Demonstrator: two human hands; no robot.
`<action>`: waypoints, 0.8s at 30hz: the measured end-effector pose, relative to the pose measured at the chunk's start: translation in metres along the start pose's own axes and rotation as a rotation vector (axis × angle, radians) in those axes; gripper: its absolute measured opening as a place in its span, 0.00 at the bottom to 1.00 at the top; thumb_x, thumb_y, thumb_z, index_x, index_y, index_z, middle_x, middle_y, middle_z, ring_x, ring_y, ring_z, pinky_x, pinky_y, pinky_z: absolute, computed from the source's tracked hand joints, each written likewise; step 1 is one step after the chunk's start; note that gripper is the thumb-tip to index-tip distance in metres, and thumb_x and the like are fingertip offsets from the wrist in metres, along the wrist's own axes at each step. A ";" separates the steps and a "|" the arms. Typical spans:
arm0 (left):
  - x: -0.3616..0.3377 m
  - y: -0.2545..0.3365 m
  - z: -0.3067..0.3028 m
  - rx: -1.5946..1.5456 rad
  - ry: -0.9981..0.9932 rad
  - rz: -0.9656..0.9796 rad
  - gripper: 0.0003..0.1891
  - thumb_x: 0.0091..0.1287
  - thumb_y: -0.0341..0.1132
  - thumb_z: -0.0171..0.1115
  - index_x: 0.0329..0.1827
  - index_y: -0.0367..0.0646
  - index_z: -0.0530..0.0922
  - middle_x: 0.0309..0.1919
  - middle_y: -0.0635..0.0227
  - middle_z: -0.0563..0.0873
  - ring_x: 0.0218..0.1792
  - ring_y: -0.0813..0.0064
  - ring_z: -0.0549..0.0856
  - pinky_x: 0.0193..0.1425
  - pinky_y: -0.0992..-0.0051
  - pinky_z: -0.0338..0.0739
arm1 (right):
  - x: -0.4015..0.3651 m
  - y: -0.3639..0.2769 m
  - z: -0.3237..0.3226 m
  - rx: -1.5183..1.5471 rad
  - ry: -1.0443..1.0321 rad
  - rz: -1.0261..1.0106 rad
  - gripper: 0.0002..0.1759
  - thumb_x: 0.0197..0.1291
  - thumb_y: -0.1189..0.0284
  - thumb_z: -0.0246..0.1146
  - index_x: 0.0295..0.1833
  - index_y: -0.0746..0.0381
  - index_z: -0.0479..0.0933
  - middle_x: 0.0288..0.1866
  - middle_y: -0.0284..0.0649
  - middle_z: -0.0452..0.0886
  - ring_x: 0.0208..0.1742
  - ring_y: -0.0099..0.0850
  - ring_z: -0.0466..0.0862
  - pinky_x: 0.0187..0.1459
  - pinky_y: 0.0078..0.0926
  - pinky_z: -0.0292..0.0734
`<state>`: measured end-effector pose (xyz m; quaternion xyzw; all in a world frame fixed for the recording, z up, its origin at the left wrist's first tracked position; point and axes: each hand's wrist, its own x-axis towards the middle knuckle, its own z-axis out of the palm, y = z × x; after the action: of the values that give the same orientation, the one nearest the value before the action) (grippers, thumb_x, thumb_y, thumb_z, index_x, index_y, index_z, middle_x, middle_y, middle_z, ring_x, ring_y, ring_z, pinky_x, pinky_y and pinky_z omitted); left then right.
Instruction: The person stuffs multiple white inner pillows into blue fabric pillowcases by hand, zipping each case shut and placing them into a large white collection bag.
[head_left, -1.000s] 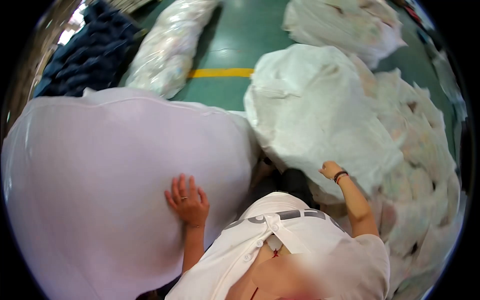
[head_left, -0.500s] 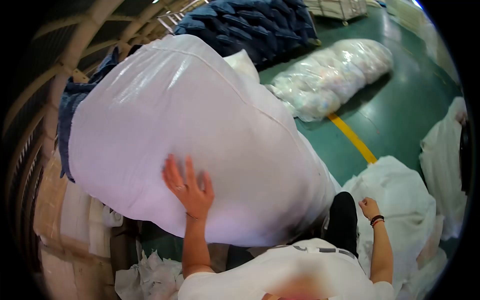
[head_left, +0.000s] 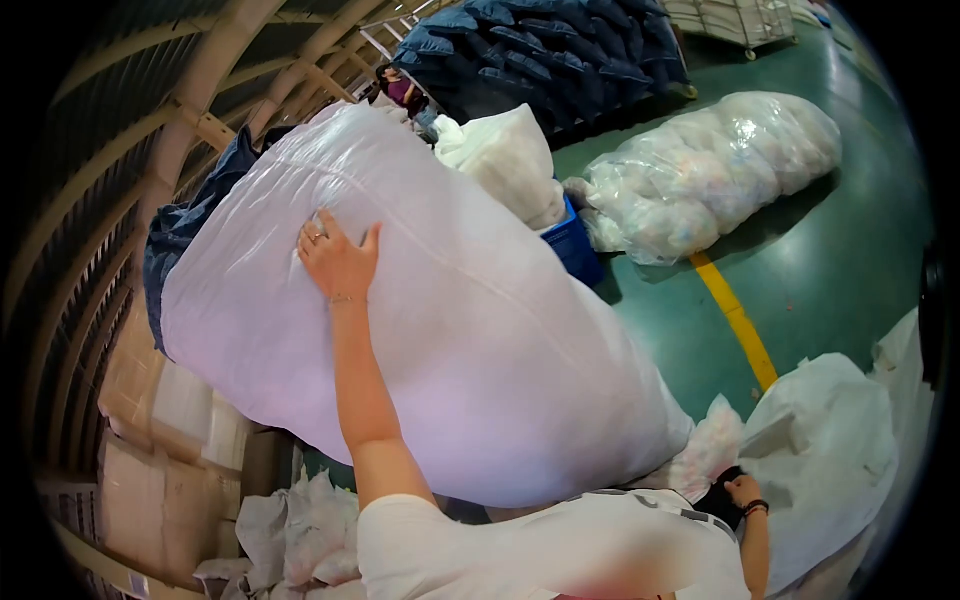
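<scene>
A huge, stuffed white sack (head_left: 440,370) fills the middle of the view, slanting from upper left to lower right. My left hand (head_left: 340,258) lies on its upper side with the fingers apart, and that arm is stretched out. Down at the right, my right hand (head_left: 742,490) has its fingers curled in beside my black-trousered leg (head_left: 716,503), with nothing visible in them. Next to that hand are a pale pinkish bag (head_left: 708,450) and a large white sack (head_left: 825,455).
A clear plastic bag of pale bundles (head_left: 715,170) lies on the green floor. Behind the big sack stand a blue bin (head_left: 575,248), a white bundle (head_left: 505,165), a load of dark blue pieces (head_left: 540,65) and a person (head_left: 405,95). Boxes (head_left: 155,490) are stacked left.
My left hand has moved farther up the big sack, its arm straightening. My right hand has lowered toward my leg. The blue bin and the person have come into view.
</scene>
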<state>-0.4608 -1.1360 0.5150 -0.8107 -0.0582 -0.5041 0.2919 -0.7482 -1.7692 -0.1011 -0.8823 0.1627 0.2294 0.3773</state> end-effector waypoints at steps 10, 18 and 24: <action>-0.001 0.142 -0.005 0.380 -0.386 -0.291 0.47 0.56 0.68 0.68 0.69 0.40 0.73 0.65 0.47 0.77 0.70 0.47 0.70 0.73 0.48 0.65 | 0.116 0.331 -0.228 0.150 0.017 0.263 0.21 0.64 0.64 0.60 0.27 0.73 0.79 0.17 0.49 0.81 0.16 0.40 0.82 0.28 0.38 0.80; -0.325 0.441 0.034 -0.343 -1.367 0.035 0.41 0.69 0.66 0.55 0.71 0.39 0.74 0.72 0.41 0.71 0.76 0.45 0.65 0.82 0.52 0.53 | 0.168 0.362 -0.440 0.550 0.253 0.356 0.16 0.69 0.62 0.59 0.37 0.65 0.80 0.25 0.41 0.84 0.21 0.28 0.83 0.22 0.25 0.77; -0.388 0.747 -0.075 -1.283 -2.844 0.191 0.31 0.59 0.40 0.70 0.68 0.44 0.79 0.68 0.59 0.79 0.67 0.59 0.78 0.69 0.59 0.74 | 0.189 0.323 -0.476 0.474 0.231 0.296 0.18 0.69 0.62 0.60 0.34 0.66 0.81 0.29 0.42 0.84 0.27 0.31 0.83 0.33 0.33 0.79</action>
<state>-0.4177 -1.7136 -0.1012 -0.5883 -0.0095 0.7277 -0.3525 -0.6036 -2.3572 -0.1012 -0.7565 0.3804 0.1359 0.5143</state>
